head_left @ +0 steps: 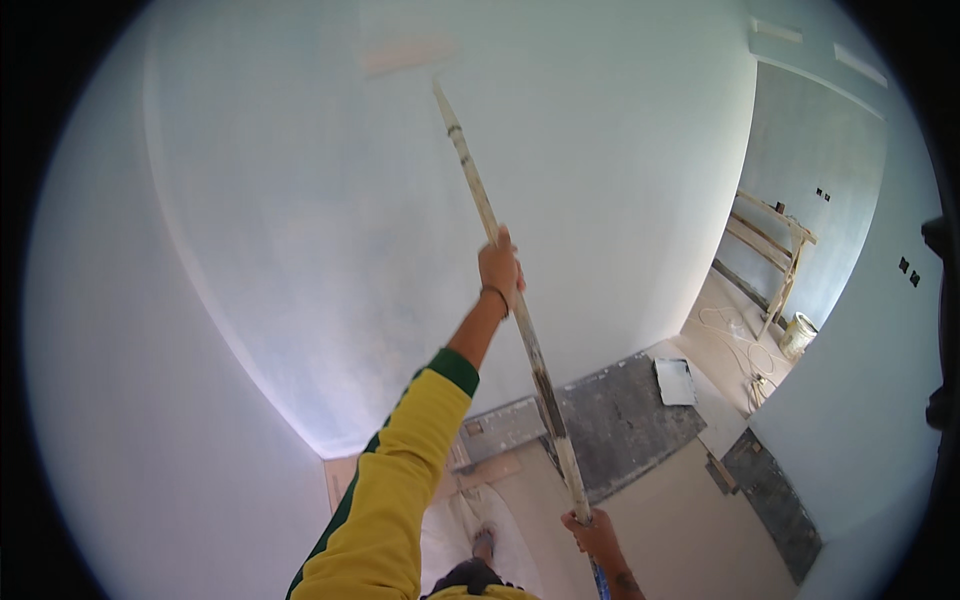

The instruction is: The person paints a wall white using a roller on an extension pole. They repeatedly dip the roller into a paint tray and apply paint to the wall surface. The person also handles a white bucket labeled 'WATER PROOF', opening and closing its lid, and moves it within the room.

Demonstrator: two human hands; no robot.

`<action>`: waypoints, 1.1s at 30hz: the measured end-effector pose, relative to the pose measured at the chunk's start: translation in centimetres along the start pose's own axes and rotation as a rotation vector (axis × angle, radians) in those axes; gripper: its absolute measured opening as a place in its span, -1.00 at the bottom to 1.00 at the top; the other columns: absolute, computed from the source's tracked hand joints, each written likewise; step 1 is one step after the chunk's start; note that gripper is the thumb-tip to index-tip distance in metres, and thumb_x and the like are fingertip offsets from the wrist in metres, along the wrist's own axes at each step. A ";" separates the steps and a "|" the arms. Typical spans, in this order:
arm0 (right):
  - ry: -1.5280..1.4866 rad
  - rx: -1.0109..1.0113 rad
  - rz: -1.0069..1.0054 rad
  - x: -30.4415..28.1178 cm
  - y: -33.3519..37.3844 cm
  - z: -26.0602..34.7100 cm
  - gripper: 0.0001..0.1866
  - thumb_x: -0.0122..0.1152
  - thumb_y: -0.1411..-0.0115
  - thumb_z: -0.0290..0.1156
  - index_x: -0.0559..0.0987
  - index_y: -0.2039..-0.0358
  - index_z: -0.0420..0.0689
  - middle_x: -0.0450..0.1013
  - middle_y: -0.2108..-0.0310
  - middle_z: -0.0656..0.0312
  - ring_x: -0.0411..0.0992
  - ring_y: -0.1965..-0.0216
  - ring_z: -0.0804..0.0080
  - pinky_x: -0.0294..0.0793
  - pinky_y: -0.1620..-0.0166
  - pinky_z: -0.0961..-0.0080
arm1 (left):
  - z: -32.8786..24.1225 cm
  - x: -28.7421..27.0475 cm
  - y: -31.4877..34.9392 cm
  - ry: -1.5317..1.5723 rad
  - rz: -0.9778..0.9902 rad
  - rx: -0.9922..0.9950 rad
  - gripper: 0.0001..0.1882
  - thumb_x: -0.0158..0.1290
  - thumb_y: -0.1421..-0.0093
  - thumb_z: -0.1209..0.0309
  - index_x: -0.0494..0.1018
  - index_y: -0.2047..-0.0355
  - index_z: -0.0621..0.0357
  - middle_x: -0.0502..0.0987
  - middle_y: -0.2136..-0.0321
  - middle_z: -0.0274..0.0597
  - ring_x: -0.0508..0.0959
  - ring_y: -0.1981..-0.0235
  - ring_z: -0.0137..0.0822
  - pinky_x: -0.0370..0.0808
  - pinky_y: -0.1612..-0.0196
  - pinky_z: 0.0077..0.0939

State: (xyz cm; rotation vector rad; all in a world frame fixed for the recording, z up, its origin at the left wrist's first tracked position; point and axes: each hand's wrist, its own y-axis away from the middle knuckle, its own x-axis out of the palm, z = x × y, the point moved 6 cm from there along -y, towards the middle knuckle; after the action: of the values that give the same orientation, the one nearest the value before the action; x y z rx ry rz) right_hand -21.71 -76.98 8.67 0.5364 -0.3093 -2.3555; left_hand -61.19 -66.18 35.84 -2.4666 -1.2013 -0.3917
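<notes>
A long paint-spattered pole (478, 190) slants up toward the pale blue wall (620, 180). At its top end a pale, pinkish paint roller (410, 57) is up against the wall, smeared by motion. My left hand (500, 265), below a yellow sleeve with a green cuff, wraps round the middle of the pole. Lower down, my right hand (597, 540) is closed round the pole near its bottom end, where a blue part shows.
Dark grey boards (635, 415) lie on the floor, with a square white container (675, 382) on them. Another dark board (770, 500) lies at the right. Through the opening stand a wooden trestle (765, 245), a bucket (798, 336) and a loose cable (745, 345).
</notes>
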 end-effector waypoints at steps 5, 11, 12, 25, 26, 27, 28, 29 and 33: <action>0.151 0.168 -0.008 -1.3 4.0 -15.5 -0.61 0.29 -0.13 -0.12 0.57 0.54 -0.24 0.38 0.75 0.25 0.38 0.72 0.45 0.35 0.61 0.43 | 15.1 -3.5 9.8 -0.041 -0.088 -0.200 -0.47 -0.19 -0.35 -0.06 0.29 0.45 0.22 0.13 0.86 -0.37 0.17 0.92 -0.42 0.14 0.87 -0.49; 0.382 0.180 -0.022 -3.4 7.5 -26.7 -0.48 0.29 -0.08 0.04 0.60 0.54 -0.28 0.53 0.58 -0.03 0.55 0.49 0.07 0.47 0.39 0.20 | 31.5 -7.4 18.3 -0.083 -0.173 -0.500 -0.48 -0.18 -0.35 -0.07 0.30 0.41 0.20 0.17 0.84 -0.32 0.24 0.90 -0.40 0.17 0.85 -0.48; 0.393 0.233 -0.009 -3.8 7.8 -28.1 -0.46 0.29 -0.08 0.06 0.60 0.54 -0.28 0.54 0.56 -0.06 0.56 0.45 0.01 0.47 0.36 0.17 | 33.9 -8.0 19.3 -0.089 -0.206 -0.546 -0.48 -0.17 -0.34 -0.07 0.31 0.40 0.20 0.18 0.84 -0.32 0.24 0.90 -0.40 0.18 0.85 -0.48; 0.504 0.498 0.156 -8.3 1.1 -30.2 -0.52 0.29 -0.14 -0.02 0.55 0.53 -0.28 0.46 0.64 -0.05 0.43 0.61 0.06 0.41 0.49 0.18 | 62.5 -15.0 23.9 0.077 -0.405 -1.117 -0.42 -0.15 -0.28 -0.18 0.31 0.42 0.17 0.21 0.85 -0.33 0.24 0.91 -0.40 0.19 0.86 -0.48; 0.480 0.560 0.161 -8.7 -0.2 -29.3 -0.52 0.29 -0.13 -0.03 0.55 0.52 -0.28 0.47 0.62 -0.06 0.45 0.59 0.05 0.41 0.48 0.17 | 64.5 -15.8 23.8 0.145 -0.395 -1.214 -0.42 -0.16 -0.28 -0.17 0.32 0.35 0.19 0.28 0.80 -0.24 0.30 0.84 -0.28 0.27 0.77 -0.34; 0.531 0.597 0.196 -8.7 -2.1 -28.5 -0.50 0.28 -0.12 0.02 0.56 0.51 -0.26 0.48 0.61 -0.07 0.47 0.55 -0.01 0.42 0.45 0.13 | 66.6 -17.2 23.1 0.221 -0.369 -1.281 -0.42 -0.17 -0.29 -0.17 0.32 0.29 0.20 0.34 0.74 -0.14 0.36 0.77 -0.16 0.35 0.67 -0.20; 0.579 0.631 0.231 -8.5 -4.1 -27.7 -0.48 0.27 -0.10 0.07 0.56 0.49 -0.24 0.49 0.59 -0.09 0.49 0.50 -0.08 0.44 0.43 0.09 | 68.7 -18.1 22.9 0.242 -0.360 -1.371 -0.41 -0.18 -0.29 -0.16 0.32 0.23 0.22 0.41 0.69 -0.04 0.42 0.70 -0.04 0.43 0.57 -0.06; 0.627 0.668 0.267 -8.3 -5.9 -26.9 -0.46 0.25 -0.08 0.12 0.56 0.47 -0.22 0.50 0.58 -0.10 0.51 0.45 -0.15 0.46 0.40 0.05 | 70.9 -18.9 22.3 0.240 -0.417 -1.303 -0.43 -0.18 -0.28 -0.18 0.35 0.35 0.15 0.34 0.76 -0.17 0.36 0.79 -0.16 0.36 0.70 -0.20; 0.718 0.747 0.324 -7.4 -12.8 -23.2 -0.46 0.24 -0.09 0.13 0.53 0.40 -0.19 0.50 0.58 -0.12 0.50 0.46 -0.19 0.47 0.39 0.00 | 78.4 -22.7 19.3 0.091 -0.592 -1.277 -0.46 -0.16 -0.28 -0.17 0.35 0.50 0.05 0.25 0.81 -0.35 0.27 0.86 -0.35 0.22 0.81 -0.41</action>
State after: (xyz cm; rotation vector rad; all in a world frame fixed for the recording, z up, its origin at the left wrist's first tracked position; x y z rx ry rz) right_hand -13.55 -64.31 -14.31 1.4943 -0.8546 -1.5424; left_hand -52.67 -58.43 -47.24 -2.8018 -2.0333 -1.9014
